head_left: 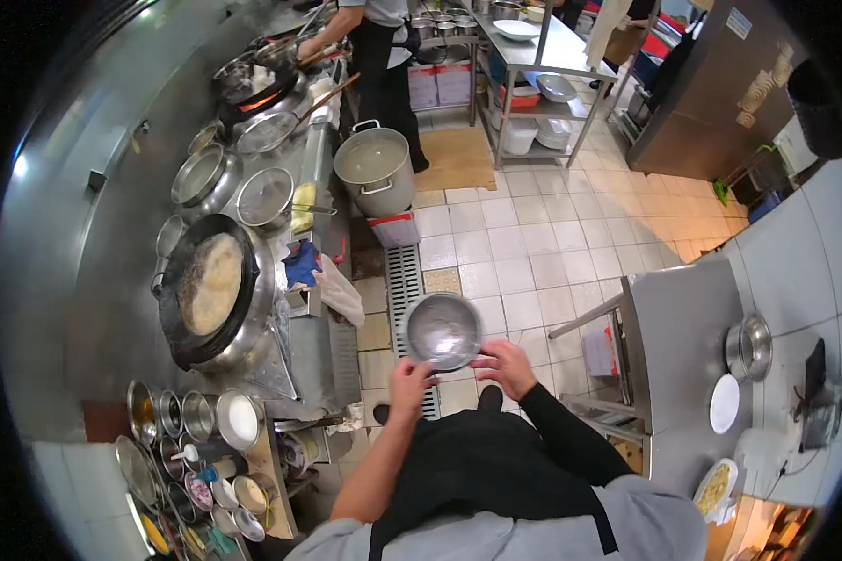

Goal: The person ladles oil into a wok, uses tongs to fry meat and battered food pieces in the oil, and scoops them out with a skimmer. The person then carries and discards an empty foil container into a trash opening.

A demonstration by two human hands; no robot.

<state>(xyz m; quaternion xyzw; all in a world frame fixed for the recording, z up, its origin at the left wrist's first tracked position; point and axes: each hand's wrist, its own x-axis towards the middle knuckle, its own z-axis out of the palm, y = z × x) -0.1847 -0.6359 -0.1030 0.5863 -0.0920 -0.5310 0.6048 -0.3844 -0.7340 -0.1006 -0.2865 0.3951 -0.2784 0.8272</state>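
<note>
**Black apron (491, 467) over a grey top (496, 542)**

Narrow black straps (606, 524) rise at five and six o'clock. A black sleeve (571, 430) covers the right forearm toward four-thirty; the left forearm (370, 472) is bare, as are left hand (409, 385) and right hand (507, 367). Dark shoes (489, 399).

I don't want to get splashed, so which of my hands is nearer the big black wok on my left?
Left. Your left hand is on the wok side of the metal bowl; your right hand is at the bowl's other side, farther away.
</note>
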